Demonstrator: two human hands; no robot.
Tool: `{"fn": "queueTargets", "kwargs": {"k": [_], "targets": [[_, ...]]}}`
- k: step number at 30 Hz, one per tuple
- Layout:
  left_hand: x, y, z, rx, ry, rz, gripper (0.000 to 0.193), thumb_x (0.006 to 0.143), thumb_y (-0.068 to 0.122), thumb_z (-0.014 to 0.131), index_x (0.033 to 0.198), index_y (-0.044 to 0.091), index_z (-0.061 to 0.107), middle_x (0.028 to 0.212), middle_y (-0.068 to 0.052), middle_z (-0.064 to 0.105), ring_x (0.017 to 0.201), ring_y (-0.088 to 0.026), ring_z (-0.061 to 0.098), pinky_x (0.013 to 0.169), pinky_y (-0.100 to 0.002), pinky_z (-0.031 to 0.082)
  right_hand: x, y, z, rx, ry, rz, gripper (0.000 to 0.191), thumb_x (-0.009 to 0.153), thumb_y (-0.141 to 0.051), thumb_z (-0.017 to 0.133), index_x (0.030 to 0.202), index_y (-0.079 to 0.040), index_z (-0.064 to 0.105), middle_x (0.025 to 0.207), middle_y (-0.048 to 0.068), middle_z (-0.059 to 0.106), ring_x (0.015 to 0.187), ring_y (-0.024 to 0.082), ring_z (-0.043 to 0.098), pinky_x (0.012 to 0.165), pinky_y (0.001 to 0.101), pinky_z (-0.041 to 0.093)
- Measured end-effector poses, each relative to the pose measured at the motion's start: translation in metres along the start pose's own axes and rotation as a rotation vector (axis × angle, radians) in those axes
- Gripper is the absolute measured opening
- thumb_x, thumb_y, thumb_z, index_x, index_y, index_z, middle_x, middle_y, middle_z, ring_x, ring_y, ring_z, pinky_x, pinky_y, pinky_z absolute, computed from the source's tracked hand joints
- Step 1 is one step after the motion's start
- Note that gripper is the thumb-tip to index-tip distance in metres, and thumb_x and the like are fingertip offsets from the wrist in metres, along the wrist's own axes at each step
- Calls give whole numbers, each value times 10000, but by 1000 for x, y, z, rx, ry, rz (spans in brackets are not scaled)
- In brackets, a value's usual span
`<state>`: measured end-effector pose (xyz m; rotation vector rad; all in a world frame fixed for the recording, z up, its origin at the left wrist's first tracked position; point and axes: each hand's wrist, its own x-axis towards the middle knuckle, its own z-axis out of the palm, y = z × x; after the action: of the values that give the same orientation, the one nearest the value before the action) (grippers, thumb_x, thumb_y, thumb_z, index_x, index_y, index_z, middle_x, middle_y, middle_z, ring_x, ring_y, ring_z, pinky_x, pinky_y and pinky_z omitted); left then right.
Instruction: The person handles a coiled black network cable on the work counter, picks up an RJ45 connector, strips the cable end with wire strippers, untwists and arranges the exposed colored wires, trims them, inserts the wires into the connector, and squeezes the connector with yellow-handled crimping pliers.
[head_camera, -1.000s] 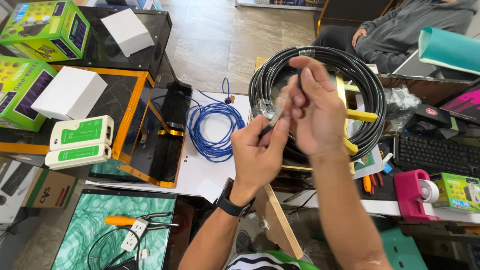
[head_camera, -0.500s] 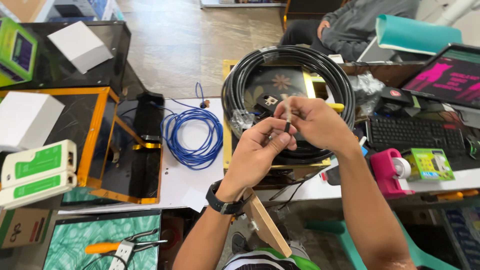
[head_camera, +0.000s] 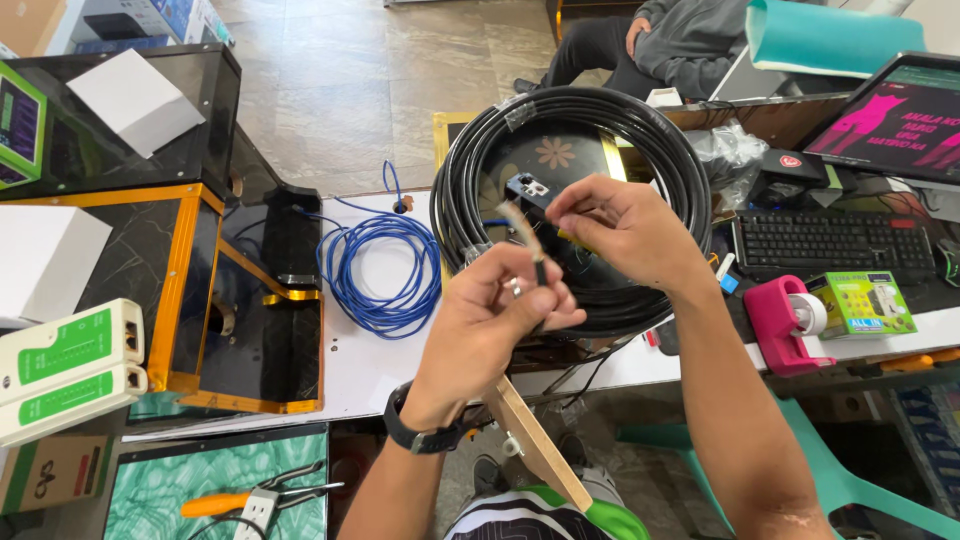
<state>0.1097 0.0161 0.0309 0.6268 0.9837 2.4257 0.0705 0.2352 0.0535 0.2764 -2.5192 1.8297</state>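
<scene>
Two hands meet over the black cable coil (head_camera: 572, 205): the left hand (head_camera: 492, 325) pinches a cable end (head_camera: 528, 238), the right hand (head_camera: 618, 228) grips its tip, hidden by fingers. Since earlier, the blue cable (head_camera: 378, 268) sits farther left.

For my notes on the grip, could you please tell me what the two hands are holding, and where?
Both hold one thin black cable: the left hand pinches it just below its stripped end, and the right hand grips the bared wires at the tip.
</scene>
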Motion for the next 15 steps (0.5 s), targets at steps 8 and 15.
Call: {"fn": "queueTargets", "kwargs": {"k": [8, 15], "targets": [[23, 2, 2, 252, -102, 93, 265, 1033, -26, 587, 1260, -1, 453, 993, -54, 559, 731, -109, 612, 662, -259, 524, 0, -2, -18, -1022, -71, -24, 789, 662, -362, 890, 1337, -89, 587, 1358, 239, 555, 1251, 471, 495, 1000, 529, 369], [45, 2, -13, -129, -94, -29, 537, 1021, -1, 571, 1524, 51, 391, 955, -37, 518, 685, -88, 488, 576, -231, 399, 14, 11, -16, -759, -38, -43, 721, 683, -301, 848, 1336, -114, 608, 1269, 176, 626, 1199, 358, 587, 1044, 425, 451]]}}
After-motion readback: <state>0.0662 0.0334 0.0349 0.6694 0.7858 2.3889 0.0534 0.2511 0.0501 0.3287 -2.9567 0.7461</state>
